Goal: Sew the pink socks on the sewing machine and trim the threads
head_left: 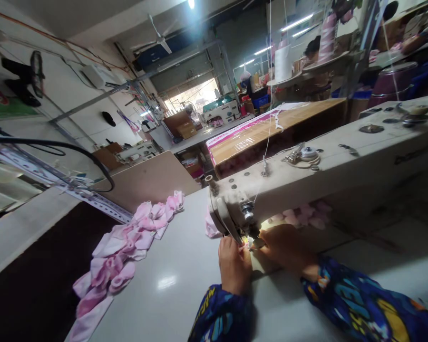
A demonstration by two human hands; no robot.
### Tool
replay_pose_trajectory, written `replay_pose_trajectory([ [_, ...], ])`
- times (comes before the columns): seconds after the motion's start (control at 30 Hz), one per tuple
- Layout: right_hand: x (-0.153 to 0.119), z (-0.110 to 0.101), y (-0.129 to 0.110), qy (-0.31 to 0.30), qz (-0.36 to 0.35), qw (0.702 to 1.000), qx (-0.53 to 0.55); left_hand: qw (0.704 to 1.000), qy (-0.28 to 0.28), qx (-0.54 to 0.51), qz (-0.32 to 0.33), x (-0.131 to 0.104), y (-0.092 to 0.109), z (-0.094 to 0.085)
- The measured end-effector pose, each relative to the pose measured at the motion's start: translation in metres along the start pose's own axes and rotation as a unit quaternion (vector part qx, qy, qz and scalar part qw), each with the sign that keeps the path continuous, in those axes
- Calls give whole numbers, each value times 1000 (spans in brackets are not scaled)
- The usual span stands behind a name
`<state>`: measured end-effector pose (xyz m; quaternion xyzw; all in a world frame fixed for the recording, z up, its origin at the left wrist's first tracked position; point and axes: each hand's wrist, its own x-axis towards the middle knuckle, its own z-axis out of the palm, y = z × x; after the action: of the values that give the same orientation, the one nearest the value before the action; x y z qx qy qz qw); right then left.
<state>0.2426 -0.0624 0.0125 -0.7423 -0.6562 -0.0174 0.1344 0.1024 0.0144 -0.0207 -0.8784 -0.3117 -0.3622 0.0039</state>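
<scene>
A white sewing machine (328,156) reaches across the right half of the view, its needle area lit by a small lamp. Just left of the needle, my left hand (234,266) has its fingers curled together beside a small bit of pink and white fabric (247,244). My right hand (288,247) is closed on the other side of the needle; its fingertips are partly hidden, and what they grip is too small to make out. Thread runs down to the machine head from above.
A long heap of pink and white fabric pieces (124,251) lies along the left edge of the white table (171,294). More pink pieces (306,214) rest behind the machine arm. A cardboard box (249,135) stands beyond it. Thread cones (282,61) hang back right.
</scene>
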Motion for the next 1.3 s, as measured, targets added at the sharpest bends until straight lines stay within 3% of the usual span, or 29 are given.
replay_pose_trajectory([
  [0.13, 1, -7, -2, -14, 12, 1000, 8, 995, 50, 30, 83, 0, 0, -8],
  [0.33, 0, -7, 0, -13, 10, 1000, 16, 986, -20, 55, 156, -2, -5, -19],
  [0.6, -2, -13, -2, -47, 8, 999, 5, 992, -35, 20, 123, -9, 0, -15],
  [0.87, -3, 1, 1, 29, -14, 999, -24, 995, -7, -14, 97, -9, 6, -13],
  [1.1, -2, 3, -6, -13, 6, 1000, 8, 994, -8, -66, 84, -8, 4, -13],
  [1.3, -1, -9, -4, -47, -22, 999, 6, 995, -16, -29, 96, -9, 5, -12],
])
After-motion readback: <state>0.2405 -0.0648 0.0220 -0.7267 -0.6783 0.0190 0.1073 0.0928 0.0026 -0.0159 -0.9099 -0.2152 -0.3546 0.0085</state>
